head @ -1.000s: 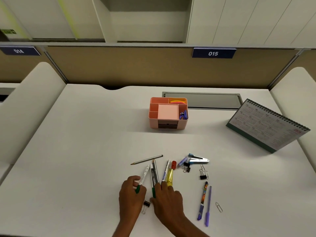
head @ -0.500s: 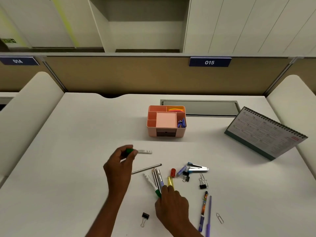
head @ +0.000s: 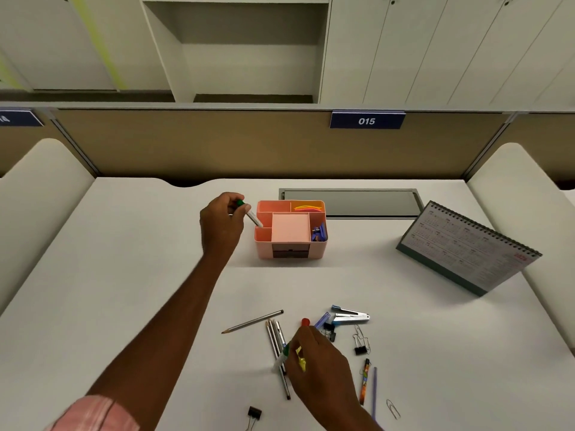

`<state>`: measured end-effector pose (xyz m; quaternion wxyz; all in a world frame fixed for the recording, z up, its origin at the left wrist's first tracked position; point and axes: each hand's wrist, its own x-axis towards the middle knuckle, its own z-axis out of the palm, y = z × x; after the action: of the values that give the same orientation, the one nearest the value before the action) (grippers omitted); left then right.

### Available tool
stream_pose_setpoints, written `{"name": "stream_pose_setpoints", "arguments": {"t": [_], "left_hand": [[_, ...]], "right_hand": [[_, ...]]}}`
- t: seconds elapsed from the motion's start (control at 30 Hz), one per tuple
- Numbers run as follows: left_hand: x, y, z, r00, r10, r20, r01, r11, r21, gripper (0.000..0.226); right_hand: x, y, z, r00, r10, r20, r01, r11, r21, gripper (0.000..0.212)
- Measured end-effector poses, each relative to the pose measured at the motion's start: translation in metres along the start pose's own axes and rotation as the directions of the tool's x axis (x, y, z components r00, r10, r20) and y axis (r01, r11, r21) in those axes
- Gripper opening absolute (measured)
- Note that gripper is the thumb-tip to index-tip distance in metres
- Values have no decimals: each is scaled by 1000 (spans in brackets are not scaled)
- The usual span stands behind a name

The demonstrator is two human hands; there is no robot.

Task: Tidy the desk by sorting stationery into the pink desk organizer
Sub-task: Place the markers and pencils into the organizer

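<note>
We see the left hand (head: 222, 227) gripping a white marker (head: 252, 216) by its green cap. Its long axis is tilted, tip pointing down-right into the pink organizer's (head: 317, 251) left compartment. The right hand (head: 322, 360), well apart, pinches a second marker (head: 280, 359) on the desk (head: 124, 275).

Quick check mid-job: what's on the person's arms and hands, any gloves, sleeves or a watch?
No gloves: the left hand and right hand are bare. The left arm is bare up to a pink sleeve with faint pale stripes, at the frame's bottom edge. The right forearm is bare as far as the frame shows. No watch or bracelet is visible.
</note>
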<state>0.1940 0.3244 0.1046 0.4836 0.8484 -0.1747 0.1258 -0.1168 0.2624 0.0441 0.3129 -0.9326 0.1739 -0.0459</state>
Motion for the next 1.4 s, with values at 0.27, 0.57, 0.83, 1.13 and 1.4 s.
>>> {"name": "stream_pose_setpoints", "arguments": {"t": [0.27, 0.57, 0.83, 1.13, 1.4], "left_hand": [[20, -15, 28, 991, 87, 102, -102, 984, 147, 23], [22, -25, 51, 981, 65, 185, -106, 969, 223, 28], [24, -39, 57, 977, 15, 211, -62, 973, 220, 27], [37, -42, 59, 971, -28, 236, -9, 988, 156, 40], [32, -58, 49, 969, -80, 232, 46, 988, 148, 45]], "right_hand": [[3, 5, -4, 1000, -26, -16, 27, 996, 87, 21], [19, 3, -33, 984, -177, -24, 178, 980, 83, 24], [98, -3, -95, 942, -303, -144, 311, 950, 37, 26], [220, -26, -124, 855, -362, -370, 373, 927, -44, 17], [290, -39, -100, 886, -336, -319, 327, 941, -83, 18]]}}
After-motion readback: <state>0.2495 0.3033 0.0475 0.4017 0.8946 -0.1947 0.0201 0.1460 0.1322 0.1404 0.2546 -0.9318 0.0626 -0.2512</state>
